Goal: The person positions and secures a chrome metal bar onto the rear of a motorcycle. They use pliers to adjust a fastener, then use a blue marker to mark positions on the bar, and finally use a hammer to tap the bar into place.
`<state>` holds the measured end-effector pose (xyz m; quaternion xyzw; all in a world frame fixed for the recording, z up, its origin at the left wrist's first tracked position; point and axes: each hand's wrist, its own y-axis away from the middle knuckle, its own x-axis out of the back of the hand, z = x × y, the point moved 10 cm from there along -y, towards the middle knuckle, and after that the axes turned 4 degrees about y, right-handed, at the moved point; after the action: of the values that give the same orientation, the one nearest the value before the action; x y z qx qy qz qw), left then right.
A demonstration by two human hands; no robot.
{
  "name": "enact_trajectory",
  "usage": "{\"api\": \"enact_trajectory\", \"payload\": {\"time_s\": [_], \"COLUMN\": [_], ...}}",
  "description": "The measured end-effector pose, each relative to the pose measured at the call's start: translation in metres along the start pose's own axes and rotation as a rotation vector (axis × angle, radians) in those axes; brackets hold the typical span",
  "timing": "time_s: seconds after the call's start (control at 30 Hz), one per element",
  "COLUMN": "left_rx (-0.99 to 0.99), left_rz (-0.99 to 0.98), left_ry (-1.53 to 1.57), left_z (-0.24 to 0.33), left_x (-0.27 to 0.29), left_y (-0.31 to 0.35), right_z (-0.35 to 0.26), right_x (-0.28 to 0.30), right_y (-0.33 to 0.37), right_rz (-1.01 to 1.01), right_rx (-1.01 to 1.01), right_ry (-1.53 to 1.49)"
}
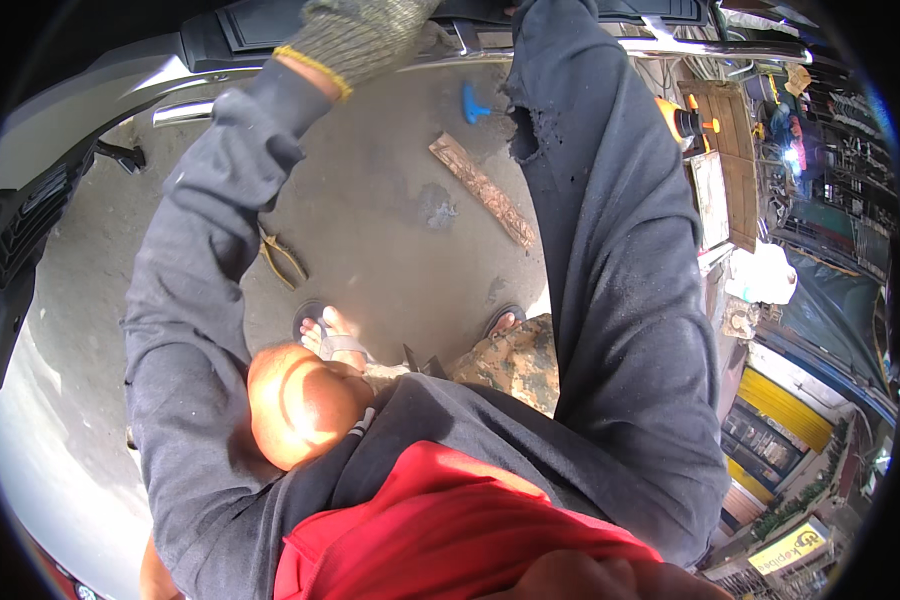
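My left hand (360,42), in a grey knitted glove with a yellow cuff, reaches up to the chrome bar (470,38) and black panel (260,25) of a vehicle. Its fingers are partly cut off and shaded, so their grip does not show. My right arm, in a dark sleeve torn open, stretches to the top edge; the hand itself is out of sight. On the ground below lie a blue plastic-looking piece (472,104), a rough wooden strip (482,190) and pliers (282,260) with yellowish handles, near my left forearm.
My sandalled feet (335,340) stand on the grey ground (370,240). Vehicle bodywork (80,130) curves along the left. To the right are a wooden board (725,160), an orange-and-black object (685,122), a white bag (762,273) and, farther off, a person (782,125) beside a bright spark.
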<state>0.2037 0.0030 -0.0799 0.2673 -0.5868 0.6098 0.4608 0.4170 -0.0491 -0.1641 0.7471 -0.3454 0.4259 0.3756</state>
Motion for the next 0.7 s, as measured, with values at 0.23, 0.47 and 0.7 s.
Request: {"api": "enact_trajectory", "payload": {"time_s": [0.23, 0.47, 0.7], "left_rx": [0.084, -0.014, 0.024], "left_rz": [-0.17, -0.267, -0.39], "left_ry": [0.237, 0.219, 0.11], "left_z": [-0.027, -0.019, -0.008], "left_x": [-0.051, -0.048, -0.044], "left_y": [-0.024, -0.028, -0.038], "right_z": [0.138, 0.223, 0.222], "right_x": [-0.009, -0.224, -0.232], "right_y": [0.15, 0.113, 0.09], "right_rz": [0.407, 0.199, -0.012], "right_rx": [0.188, -0.129, -0.25], "right_ry": [-1.047, 0.123, 0.105]}}
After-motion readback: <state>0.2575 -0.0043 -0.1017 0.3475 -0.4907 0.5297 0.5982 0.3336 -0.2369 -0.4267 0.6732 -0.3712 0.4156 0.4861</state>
